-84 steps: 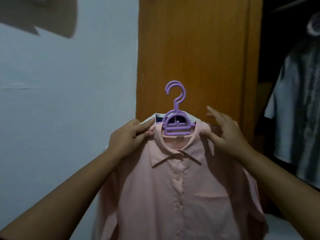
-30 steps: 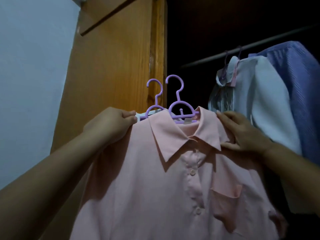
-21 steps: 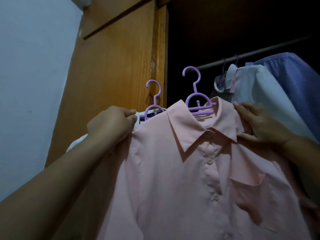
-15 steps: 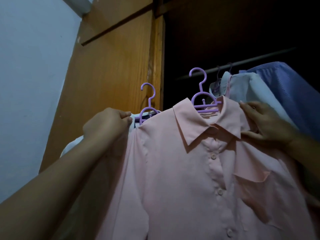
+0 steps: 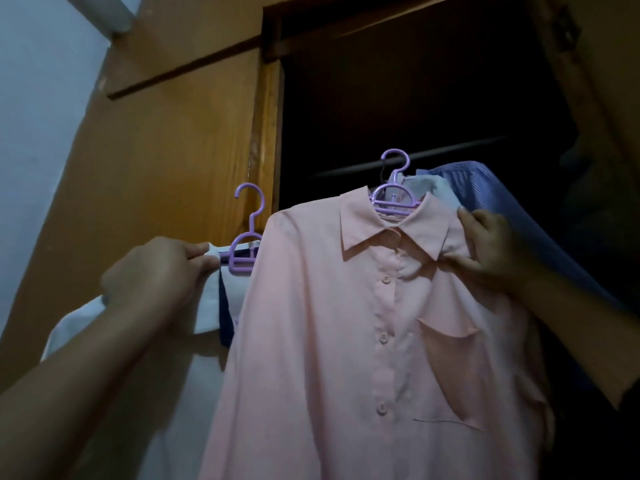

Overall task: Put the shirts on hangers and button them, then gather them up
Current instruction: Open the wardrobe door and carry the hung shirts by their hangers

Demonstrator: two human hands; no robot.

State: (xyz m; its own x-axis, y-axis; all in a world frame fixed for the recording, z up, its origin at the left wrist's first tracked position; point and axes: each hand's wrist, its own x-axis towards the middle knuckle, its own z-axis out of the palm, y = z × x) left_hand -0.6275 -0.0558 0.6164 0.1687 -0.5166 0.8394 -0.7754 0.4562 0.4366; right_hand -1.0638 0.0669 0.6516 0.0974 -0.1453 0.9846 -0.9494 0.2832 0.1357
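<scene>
My right hand (image 5: 491, 247) pinches the shoulder of the buttoned pale pink collared shirt (image 5: 363, 323) beside its collar, lifting its purple plastic hanger (image 5: 394, 195) so the hook sits at the dark wardrobe rail (image 5: 450, 154), apparently ready to catch. My left hand (image 5: 156, 278) is clenched on the white shirt with a navy placket (image 5: 207, 306) at its own purple hanger (image 5: 244, 251), holding it aside so the two stay separate.

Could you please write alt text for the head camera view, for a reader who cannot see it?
A person lifts a buttoned pink shirt on a purple hanger toward a dark wardrobe's rail, the right hand gripping its shoulder. The left hand holds a white shirt on a second purple hanger.
</scene>
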